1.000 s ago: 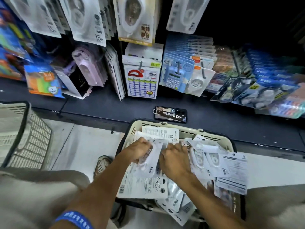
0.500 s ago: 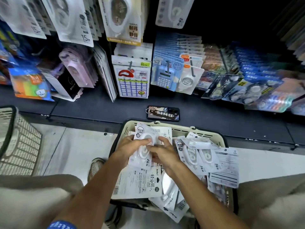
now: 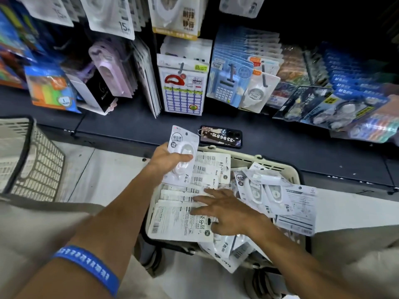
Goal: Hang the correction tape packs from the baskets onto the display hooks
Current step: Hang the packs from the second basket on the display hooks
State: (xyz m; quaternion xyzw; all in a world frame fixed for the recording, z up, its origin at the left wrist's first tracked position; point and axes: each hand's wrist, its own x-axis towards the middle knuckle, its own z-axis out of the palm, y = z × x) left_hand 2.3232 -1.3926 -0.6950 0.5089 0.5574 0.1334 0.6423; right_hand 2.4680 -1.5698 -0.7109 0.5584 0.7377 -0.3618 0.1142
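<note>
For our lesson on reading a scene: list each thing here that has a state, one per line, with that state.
Left hand: grips one correction tape pack, lifted above the basket.
Right hand: fingers spread flat on the packs in the basket.
Basket: full of loose packs.
Phone: lying flat on the shelf.
Second basket: contents not visible.

A dark shelf ledge (image 3: 129, 128) carries a phone (image 3: 220, 135); the pale floor (image 3: 103, 175) carries two baskets (image 3: 274, 167).
</note>
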